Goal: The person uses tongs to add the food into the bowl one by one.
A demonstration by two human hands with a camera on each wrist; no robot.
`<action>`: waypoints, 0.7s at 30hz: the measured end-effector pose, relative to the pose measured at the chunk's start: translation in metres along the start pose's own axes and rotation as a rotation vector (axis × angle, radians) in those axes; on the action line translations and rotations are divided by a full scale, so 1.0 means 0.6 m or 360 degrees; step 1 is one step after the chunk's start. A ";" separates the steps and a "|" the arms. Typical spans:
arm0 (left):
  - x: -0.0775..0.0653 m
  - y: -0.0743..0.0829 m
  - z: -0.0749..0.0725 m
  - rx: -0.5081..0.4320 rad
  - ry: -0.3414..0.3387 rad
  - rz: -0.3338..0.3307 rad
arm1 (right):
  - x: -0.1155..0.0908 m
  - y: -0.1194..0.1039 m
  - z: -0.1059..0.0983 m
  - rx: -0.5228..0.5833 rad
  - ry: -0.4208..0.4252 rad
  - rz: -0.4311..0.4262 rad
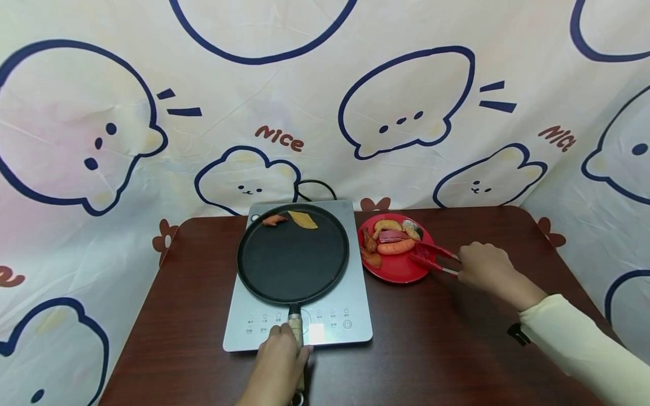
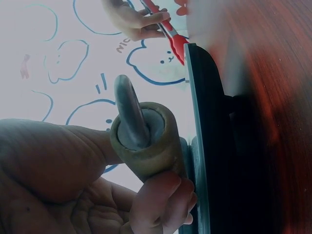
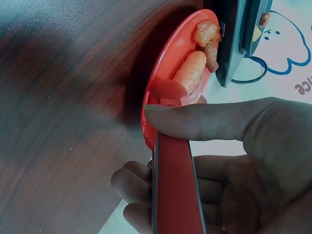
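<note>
My left hand (image 1: 280, 361) grips the wooden handle (image 2: 163, 146) of a flat black frying pan (image 1: 293, 259), which sits on a silver induction cooker (image 1: 238, 324). A brown piece (image 1: 275, 220) and a yellow leaf-shaped piece (image 1: 303, 219) lie near the pan's far rim. With my right hand (image 1: 490, 270) I hold red-tipped tongs (image 1: 438, 256), their tips spread over the right side of a red plate (image 1: 396, 274). A sausage (image 1: 397, 247) lies beside those tips, apparently not between them. Around it are a pinkish meat piece (image 1: 393, 236), drumstick-like pieces (image 1: 369, 241) and other food.
The brown wooden table (image 1: 172, 332) carries everything. Behind it hangs a white cloth (image 1: 315, 101) with cartoon outlines. A black cable (image 1: 317, 182) loops behind the cooker, and the plate stands close to the cooker's right edge.
</note>
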State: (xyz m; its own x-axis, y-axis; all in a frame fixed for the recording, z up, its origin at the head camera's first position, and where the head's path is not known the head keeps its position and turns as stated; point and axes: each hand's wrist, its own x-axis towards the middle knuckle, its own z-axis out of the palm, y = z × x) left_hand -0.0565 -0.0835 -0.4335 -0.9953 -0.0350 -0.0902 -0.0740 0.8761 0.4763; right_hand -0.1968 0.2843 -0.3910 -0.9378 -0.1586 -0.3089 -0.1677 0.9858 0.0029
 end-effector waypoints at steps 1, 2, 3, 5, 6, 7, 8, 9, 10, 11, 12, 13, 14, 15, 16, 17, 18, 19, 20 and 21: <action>0.000 0.000 0.000 -0.0001 0.0001 -0.0001 | 0.000 0.000 0.001 -0.0001 0.0003 0.0002; 0.000 0.000 0.000 -0.0001 0.0000 -0.0002 | 0.001 0.001 0.001 0.0002 0.0005 0.0000; 0.000 0.000 -0.001 -0.0003 -0.0001 -0.0003 | 0.001 0.001 0.001 0.0000 0.0008 0.0002; -0.001 0.000 0.000 -0.0006 0.0004 0.0003 | 0.001 0.001 0.002 0.0003 0.0018 0.0001; -0.001 0.000 0.000 -0.0008 0.0008 0.0008 | 0.001 0.002 0.002 0.0006 0.0024 0.0002; -0.002 -0.001 0.000 -0.0010 0.0010 0.0011 | 0.001 0.002 0.002 0.0010 0.0032 0.0002; -0.002 -0.001 0.000 -0.0011 0.0012 0.0014 | 0.000 0.002 0.002 0.0015 0.0038 0.0003; -0.002 -0.001 0.000 -0.0012 0.0013 0.0016 | -0.001 0.002 0.001 0.0020 0.0042 0.0004; -0.002 -0.001 0.000 -0.0012 0.0014 0.0017 | -0.002 0.003 0.001 0.0024 0.0045 0.0006; -0.002 -0.001 0.000 -0.0012 0.0013 0.0017 | -0.003 0.003 0.001 0.0029 0.0048 0.0008; -0.001 -0.001 -0.001 -0.0010 0.0010 0.0016 | -0.004 0.004 0.001 0.0031 0.0049 0.0008; -0.001 -0.001 -0.001 -0.0007 0.0007 0.0015 | -0.006 0.005 0.000 0.0034 0.0049 0.0007; -0.001 -0.002 -0.001 -0.0004 0.0010 0.0015 | -0.008 0.005 0.001 0.0036 0.0048 0.0007; -0.001 -0.002 0.000 -0.0002 0.0011 0.0014 | -0.009 0.006 0.001 0.0037 0.0047 0.0007; -0.001 -0.002 0.000 0.0002 0.0012 0.0015 | -0.011 0.008 0.001 0.0037 0.0049 0.0006; -0.001 -0.002 0.000 0.0003 0.0013 0.0014 | -0.012 0.009 0.002 0.0040 0.0053 0.0002; -0.001 -0.002 0.000 0.0005 0.0015 0.0014 | -0.014 0.010 0.002 0.0040 0.0058 -0.0002; -0.001 -0.002 0.000 0.0006 0.0017 0.0014 | -0.015 0.011 0.003 0.0040 0.0064 -0.0005; -0.001 -0.001 0.000 0.0006 0.0016 0.0011 | -0.017 0.011 0.003 0.0039 0.0071 -0.0009; -0.001 -0.001 0.000 0.0007 0.0016 0.0010 | -0.018 0.012 0.003 0.0039 0.0078 -0.0013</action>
State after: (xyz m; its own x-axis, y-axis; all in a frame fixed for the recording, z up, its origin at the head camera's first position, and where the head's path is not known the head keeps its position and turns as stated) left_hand -0.0559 -0.0843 -0.4337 -0.9963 -0.0342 -0.0784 -0.0674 0.8784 0.4731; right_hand -0.1873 0.2933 -0.3894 -0.9502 -0.1687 -0.2621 -0.1686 0.9854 -0.0231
